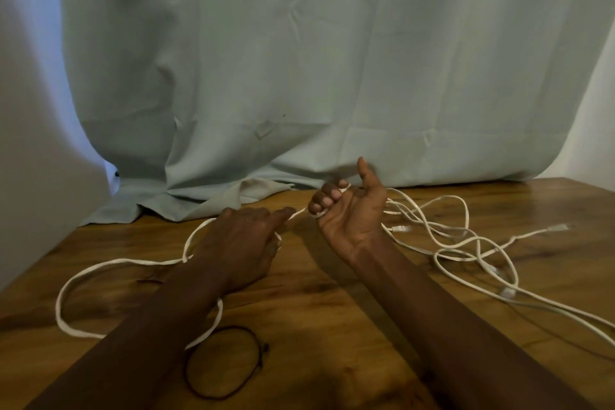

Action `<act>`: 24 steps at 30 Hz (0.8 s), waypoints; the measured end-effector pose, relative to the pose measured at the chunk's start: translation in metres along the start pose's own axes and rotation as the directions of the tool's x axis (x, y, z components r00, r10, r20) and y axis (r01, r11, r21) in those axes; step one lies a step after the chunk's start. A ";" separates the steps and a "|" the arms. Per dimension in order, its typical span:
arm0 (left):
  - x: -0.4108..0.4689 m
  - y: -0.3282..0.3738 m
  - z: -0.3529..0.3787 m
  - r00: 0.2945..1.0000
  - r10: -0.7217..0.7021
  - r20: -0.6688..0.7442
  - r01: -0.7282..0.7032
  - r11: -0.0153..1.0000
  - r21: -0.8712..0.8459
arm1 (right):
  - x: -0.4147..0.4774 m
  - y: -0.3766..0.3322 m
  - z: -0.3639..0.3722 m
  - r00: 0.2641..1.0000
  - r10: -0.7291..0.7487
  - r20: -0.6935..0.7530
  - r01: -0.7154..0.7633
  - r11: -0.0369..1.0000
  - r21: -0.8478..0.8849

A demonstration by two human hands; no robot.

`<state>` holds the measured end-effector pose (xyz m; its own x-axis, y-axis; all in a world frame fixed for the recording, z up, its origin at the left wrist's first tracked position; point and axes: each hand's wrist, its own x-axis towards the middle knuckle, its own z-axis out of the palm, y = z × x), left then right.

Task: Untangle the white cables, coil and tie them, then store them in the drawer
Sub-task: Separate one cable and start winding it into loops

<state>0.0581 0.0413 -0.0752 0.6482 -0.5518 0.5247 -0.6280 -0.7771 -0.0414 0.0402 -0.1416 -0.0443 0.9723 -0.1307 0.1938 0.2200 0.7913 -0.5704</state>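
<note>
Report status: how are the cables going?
Left hand, right hand: both hold one white cable, stretched between. Tangle on table, right side. Black loop by left forearm.

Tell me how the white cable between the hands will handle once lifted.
Probably floppy: the white cable lies in slack loops on the table. Likely light: it is thin. May snag, since the tangle beside the right hand crosses itself.
</note>
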 end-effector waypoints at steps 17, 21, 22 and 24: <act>0.003 -0.018 0.016 0.992 0.096 -0.081 -0.097 0.995 -0.007 | 0.058 0.064 0.014 0.963 -0.264 -0.054 0.153 0.700 -0.697; 0.001 -0.021 0.001 0.976 0.069 -0.205 -0.093 0.989 -0.112 | 0.041 0.073 0.005 0.947 -0.147 0.286 0.317 0.286 -0.904; -0.001 -0.024 -0.003 0.968 0.047 -0.246 -0.077 0.991 -0.113 | 0.039 0.074 0.005 0.928 -0.111 0.356 0.372 0.217 -0.902; -0.005 -0.030 -0.013 0.939 -0.037 -0.342 -0.002 0.994 -0.113 | 0.035 0.073 0.007 0.869 -0.095 0.485 0.491 0.054 -0.870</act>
<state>0.0681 0.0711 -0.0658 0.4847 -0.3860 0.7849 -0.6739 -0.7369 0.0538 0.0903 -0.0843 -0.0736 0.7861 0.1007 0.6098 0.5577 -0.5408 -0.6297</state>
